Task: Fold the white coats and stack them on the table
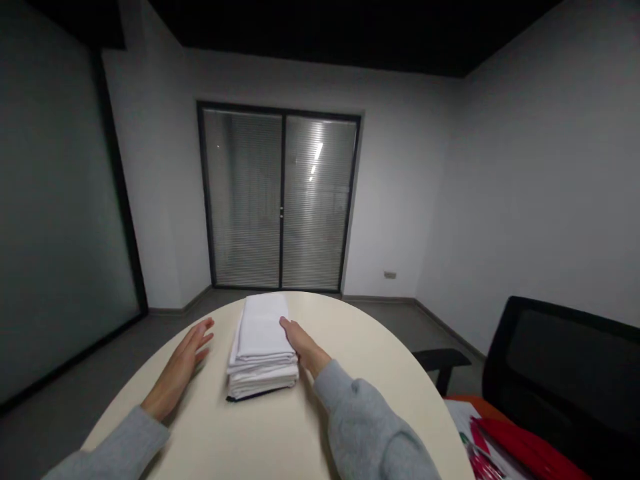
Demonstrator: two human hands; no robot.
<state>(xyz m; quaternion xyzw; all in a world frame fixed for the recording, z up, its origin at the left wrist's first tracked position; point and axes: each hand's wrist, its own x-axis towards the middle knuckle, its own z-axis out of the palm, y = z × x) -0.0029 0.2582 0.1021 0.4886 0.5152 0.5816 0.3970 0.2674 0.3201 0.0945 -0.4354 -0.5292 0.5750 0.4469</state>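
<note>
A stack of folded white cloths (263, 330) lies on the round cream table (250, 443), with a thin dark layer showing at its bottom front edge. My right hand (303, 345) rests against the stack's right side, thumb near the top edge; its other fingers are mostly hidden. To the left of the stack, my left hand (183, 363) hovers over the table, apart from the cloths. Its fingers are spread and nothing is in them.
At the right stands a black office chair (565, 373) with its armrest (441, 360) close to the table edge. Red items (530, 447) and papers lie on its seat. Beyond the table are a glass double door (283, 200) with blinds and a frosted panel (55, 220).
</note>
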